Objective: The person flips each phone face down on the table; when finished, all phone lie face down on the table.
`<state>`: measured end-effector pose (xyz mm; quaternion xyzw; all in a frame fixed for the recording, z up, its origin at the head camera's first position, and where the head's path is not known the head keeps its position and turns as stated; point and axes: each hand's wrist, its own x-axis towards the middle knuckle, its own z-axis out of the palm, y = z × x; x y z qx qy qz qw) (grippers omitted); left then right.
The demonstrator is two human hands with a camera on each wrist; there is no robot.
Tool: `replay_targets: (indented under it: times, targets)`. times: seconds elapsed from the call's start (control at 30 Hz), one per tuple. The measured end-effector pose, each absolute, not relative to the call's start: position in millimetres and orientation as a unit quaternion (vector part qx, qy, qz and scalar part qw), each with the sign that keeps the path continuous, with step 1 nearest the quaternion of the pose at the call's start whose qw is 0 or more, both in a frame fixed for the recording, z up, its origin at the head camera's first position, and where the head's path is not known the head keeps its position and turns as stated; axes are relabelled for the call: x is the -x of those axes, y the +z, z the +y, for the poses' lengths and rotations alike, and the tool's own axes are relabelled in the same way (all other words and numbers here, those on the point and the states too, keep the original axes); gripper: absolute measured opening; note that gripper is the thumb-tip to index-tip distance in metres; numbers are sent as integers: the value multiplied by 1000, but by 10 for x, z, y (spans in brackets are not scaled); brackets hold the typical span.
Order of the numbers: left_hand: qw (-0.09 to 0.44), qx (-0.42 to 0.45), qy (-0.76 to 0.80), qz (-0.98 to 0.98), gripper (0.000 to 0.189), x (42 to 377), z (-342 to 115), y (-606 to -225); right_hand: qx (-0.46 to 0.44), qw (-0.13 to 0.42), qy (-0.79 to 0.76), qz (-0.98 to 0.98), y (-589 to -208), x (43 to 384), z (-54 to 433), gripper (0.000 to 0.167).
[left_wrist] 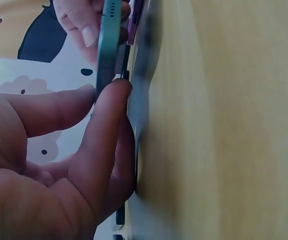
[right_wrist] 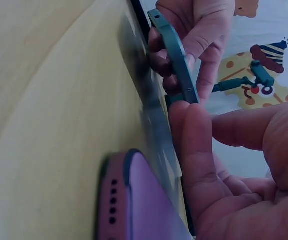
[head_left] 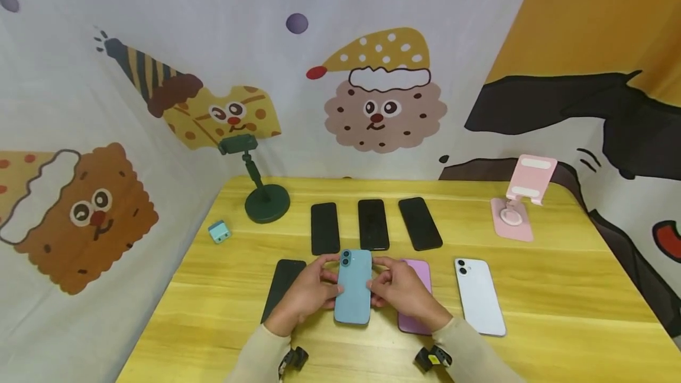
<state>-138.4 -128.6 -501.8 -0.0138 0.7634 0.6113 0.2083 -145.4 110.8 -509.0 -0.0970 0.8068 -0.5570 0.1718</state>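
A light blue phone, back side up with its two camera lenses at the top left, is held between both hands just over the table. My left hand pinches its left edge between thumb and fingers. On the opposite edge, my right hand grips it the same way. In the left wrist view the phone appears edge-on, and so does the phone in the right wrist view. Beneath my right forearm lies a pink-purple phone, partly covered. A black phone lies partly behind my left hand.
Three black phones lie in a row behind the hands. A white phone rests at the right. At the back stand a dark green phone stand and a pink stand. A small light blue block sits at the left edge.
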Motion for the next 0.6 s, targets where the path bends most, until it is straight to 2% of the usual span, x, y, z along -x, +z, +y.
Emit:
replay_targets:
  times: [0.6]
  targets:
    - [163, -4, 536, 828, 63, 1355, -1301, -5010, 103, 186, -535, 818, -5128, 1485, 1069, 63]
